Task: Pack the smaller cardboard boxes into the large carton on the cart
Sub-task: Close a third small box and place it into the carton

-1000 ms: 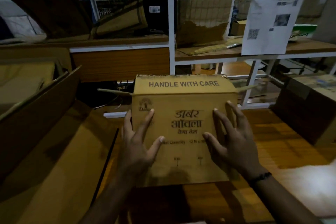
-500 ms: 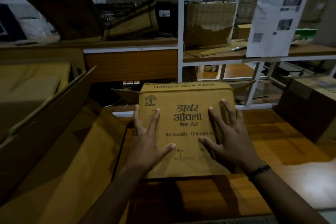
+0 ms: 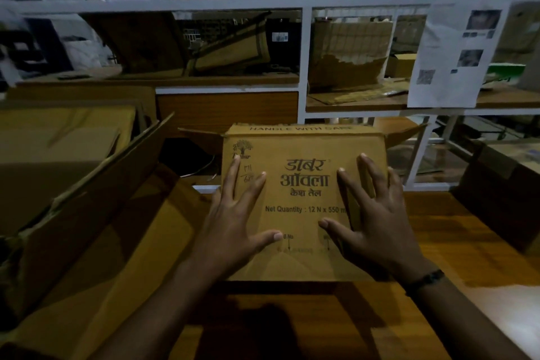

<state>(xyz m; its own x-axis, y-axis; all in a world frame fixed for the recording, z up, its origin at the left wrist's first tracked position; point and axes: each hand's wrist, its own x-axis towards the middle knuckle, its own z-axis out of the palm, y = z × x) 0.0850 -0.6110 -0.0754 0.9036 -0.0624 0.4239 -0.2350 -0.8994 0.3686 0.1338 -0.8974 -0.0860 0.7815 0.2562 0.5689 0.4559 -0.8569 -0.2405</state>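
White-framed shelving (image 3: 302, 67) across the upper half of the frame, with a printed paper sheet (image 3: 455, 58) hanging at upper right, a torn cardboard sheet (image 3: 347, 64) standing on the shelf just left of it. Flattened cardboard (image 3: 230, 50) leaning inside the upper-centre bay, above a wood panel (image 3: 228, 111). Wood-grain desk (image 3: 455, 237) over the lower right.

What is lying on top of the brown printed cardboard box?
Both hands lie flat on the brown printed cardboard box: left hand, right hand, fingers spread. They cover part of the print; the inside cannot be seen.
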